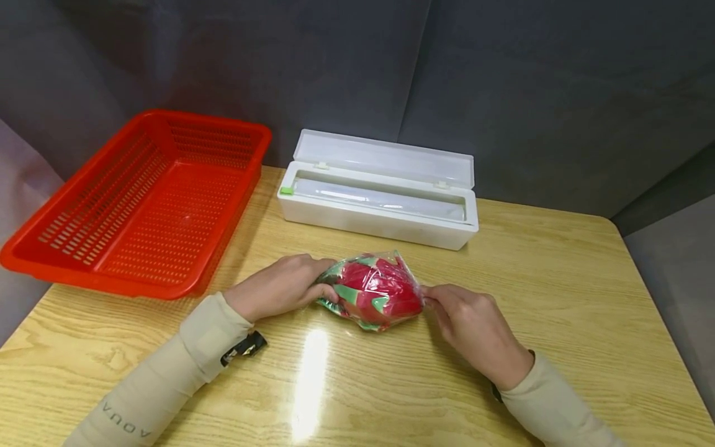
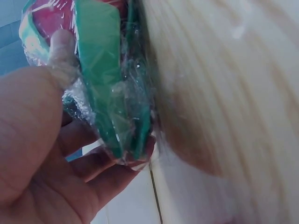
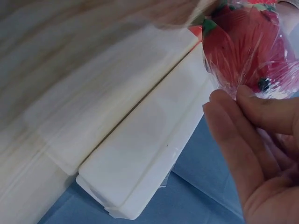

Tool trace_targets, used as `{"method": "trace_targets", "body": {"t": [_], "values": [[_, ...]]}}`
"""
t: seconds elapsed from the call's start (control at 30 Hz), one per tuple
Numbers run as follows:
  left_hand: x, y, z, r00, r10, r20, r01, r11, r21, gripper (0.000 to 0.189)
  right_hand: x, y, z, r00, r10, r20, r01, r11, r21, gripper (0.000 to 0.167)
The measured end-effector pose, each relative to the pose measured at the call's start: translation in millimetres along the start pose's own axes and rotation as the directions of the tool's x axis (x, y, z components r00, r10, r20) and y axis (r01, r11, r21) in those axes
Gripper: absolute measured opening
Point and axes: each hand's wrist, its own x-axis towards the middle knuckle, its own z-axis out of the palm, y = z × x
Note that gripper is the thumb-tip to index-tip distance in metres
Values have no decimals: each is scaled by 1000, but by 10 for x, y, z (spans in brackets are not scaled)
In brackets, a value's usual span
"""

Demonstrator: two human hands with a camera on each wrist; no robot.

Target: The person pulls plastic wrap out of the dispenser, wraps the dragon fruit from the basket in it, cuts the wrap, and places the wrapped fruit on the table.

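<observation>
A red dragon fruit (image 1: pixel 374 292) with green scales, wrapped in clear plastic film, is between both hands over the table. My left hand (image 1: pixel 287 282) grips its green-tipped left end; in the left wrist view the thumb lies along the film and the fingers curl under the green tips (image 2: pixel 100 70). At the other end, my right hand (image 1: pixel 472 326) pinches gathered film between thumb and fingertips, shown close up in the right wrist view, where the film (image 3: pixel 238 86) bunches in creases toward the fingertips.
Behind the fruit stands a white film dispenser box (image 1: pixel 380 226) with its lid (image 1: pixel 385 158) raised and a roll of film (image 1: pixel 380 198) inside. A red plastic basket (image 1: pixel 223 248) sits at the left of the wooden table (image 1: pixel 558 298). Dark cloth (image 1: pixel 530 93) hangs behind.
</observation>
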Motion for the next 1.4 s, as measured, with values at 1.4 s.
{"method": "trace_targets", "body": {"t": [1.4], "values": [[-7, 43, 13, 1000, -7, -20, 7, 1000, 23, 38, 45, 53, -169, 934, 297, 199, -340, 909, 241, 61]]}}
